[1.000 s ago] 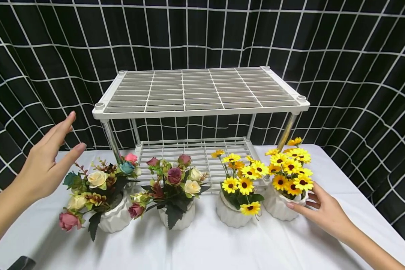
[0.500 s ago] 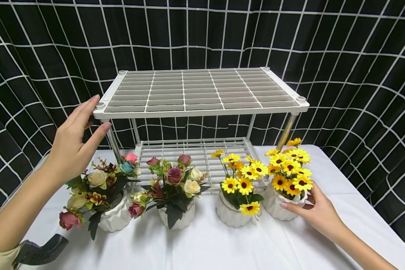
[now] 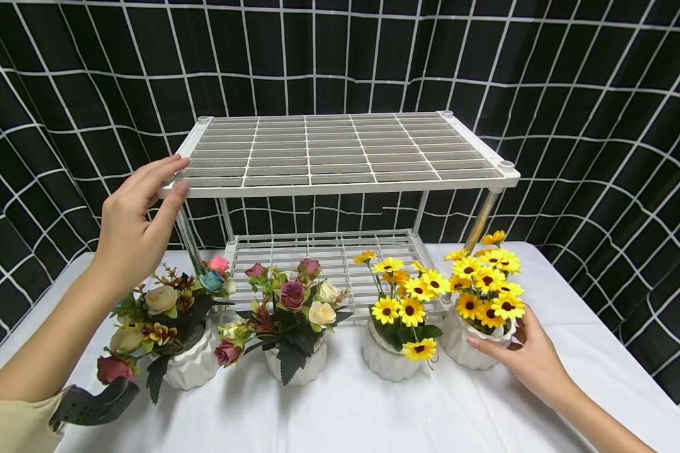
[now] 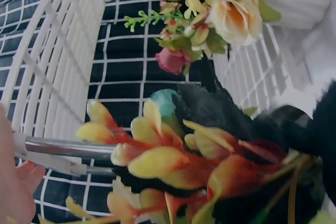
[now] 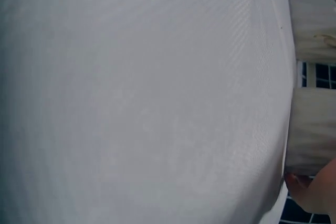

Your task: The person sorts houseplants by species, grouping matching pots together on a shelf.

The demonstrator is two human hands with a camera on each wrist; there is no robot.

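Right hand: the right hand (image 3: 529,358) curls thumb and fingers around the white ribbed pot of the rightmost sunflower pot (image 3: 476,343) (it stands on the white tablecloth (image 3: 345,409)).
Row of pots: 4 in a line, a second sunflower pot (image 3: 391,358), then 2 rose pots (image 3: 297,365) (image 3: 189,362).
Left hand: the left hand (image 3: 133,233) grips the front-left corner of the white 2-tier wire rack (image 3: 340,151), fingers on top, thumb beneath.
Behind: black grid-patterned curtain (image 3: 600,94).
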